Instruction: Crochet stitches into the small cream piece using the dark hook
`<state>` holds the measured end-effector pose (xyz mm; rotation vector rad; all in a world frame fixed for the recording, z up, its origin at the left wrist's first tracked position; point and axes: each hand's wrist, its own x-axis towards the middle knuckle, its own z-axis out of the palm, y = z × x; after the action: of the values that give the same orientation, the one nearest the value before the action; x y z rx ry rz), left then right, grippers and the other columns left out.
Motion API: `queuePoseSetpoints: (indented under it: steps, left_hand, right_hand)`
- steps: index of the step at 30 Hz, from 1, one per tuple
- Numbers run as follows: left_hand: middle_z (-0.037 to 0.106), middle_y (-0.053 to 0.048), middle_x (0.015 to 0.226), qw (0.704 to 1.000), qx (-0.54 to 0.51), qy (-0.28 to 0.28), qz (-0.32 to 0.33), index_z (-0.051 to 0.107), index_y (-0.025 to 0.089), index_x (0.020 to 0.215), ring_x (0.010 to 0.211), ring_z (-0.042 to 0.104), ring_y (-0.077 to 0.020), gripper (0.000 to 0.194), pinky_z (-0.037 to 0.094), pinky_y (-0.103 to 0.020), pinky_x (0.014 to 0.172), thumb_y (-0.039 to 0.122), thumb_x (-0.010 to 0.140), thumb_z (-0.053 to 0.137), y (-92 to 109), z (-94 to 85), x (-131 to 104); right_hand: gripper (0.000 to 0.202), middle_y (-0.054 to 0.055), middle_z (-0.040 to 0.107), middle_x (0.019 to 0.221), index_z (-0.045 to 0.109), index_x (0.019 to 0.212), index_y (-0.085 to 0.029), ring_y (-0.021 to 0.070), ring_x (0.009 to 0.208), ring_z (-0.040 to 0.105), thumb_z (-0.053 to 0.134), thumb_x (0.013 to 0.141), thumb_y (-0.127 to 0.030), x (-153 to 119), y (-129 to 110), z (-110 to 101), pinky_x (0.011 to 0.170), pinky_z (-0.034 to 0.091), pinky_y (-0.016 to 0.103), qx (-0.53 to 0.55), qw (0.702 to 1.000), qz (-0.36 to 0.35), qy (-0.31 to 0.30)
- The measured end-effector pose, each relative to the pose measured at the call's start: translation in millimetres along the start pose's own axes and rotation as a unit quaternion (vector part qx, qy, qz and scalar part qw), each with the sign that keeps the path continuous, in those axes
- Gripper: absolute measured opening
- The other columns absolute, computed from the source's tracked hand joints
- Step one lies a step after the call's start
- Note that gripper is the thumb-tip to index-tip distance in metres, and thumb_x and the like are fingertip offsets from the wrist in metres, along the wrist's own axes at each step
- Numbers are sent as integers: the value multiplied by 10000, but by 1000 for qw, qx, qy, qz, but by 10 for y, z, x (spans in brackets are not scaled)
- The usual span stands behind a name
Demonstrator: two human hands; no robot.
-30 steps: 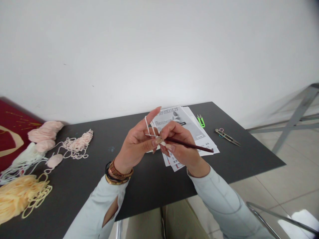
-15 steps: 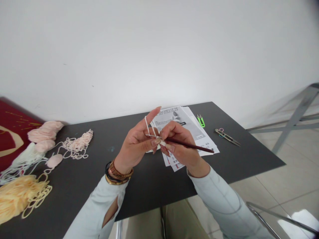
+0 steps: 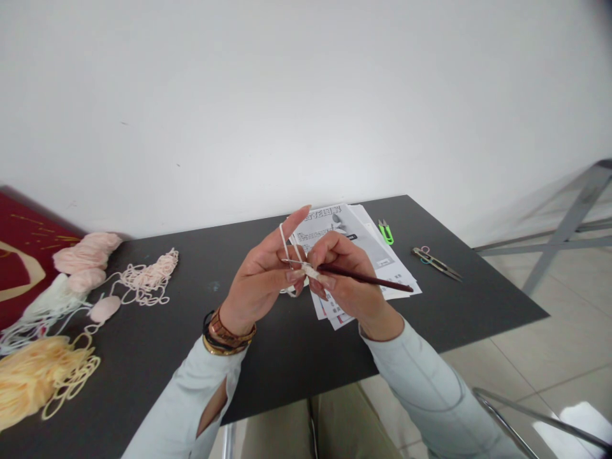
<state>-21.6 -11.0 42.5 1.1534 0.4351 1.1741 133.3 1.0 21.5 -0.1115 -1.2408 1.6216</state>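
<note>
Soft bright light, wall [image 3: 287, 127] greyer toward top, floor [image 3: 586, 414] glare, dark upper-right corner

a hand could pass between the pink yarn tangle [image 3: 150, 275] and left hand [image 3: 258, 277], but papers [image 3: 377, 256] and metal snips [image 3: 437, 263] obstruct farther right.

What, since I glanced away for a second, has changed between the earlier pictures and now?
The thumb of the left hand has drawn back slightly leftward, uncovering more of the white piece. The hook in the right hand has shifted slightly right. Nothing was visibly taken hold of or let go. The papers, green snips, metal scissors and pink yarn stayed put.
</note>
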Motion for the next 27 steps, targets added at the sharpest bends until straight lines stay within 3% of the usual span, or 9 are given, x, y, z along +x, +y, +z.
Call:
queuePoseSetpoints:
  steps: [20,27]
  left_hand:
    - [645,-3,760,1000,20,-5,2,482,347,1430,605,552,-93,727,474,-181,538,89,787,704,-13,-13,-7]
    - [624,2,732,999,1,-34,-16,500,337,1418,586,550,-88,690,464,-179,526,106,799,698,10,-34,-12]
  right_hand:
    - [172,-30,619,705,561,917,-208,97,571,595,712,834,-211,0,-7,-24,455,368,180,-19,1000,10,15]
    - [201,-61,572,677,543,903,-215,60,473,464,722,812,-219,-17,-41,-15,433,334,178,14,999,34,17]
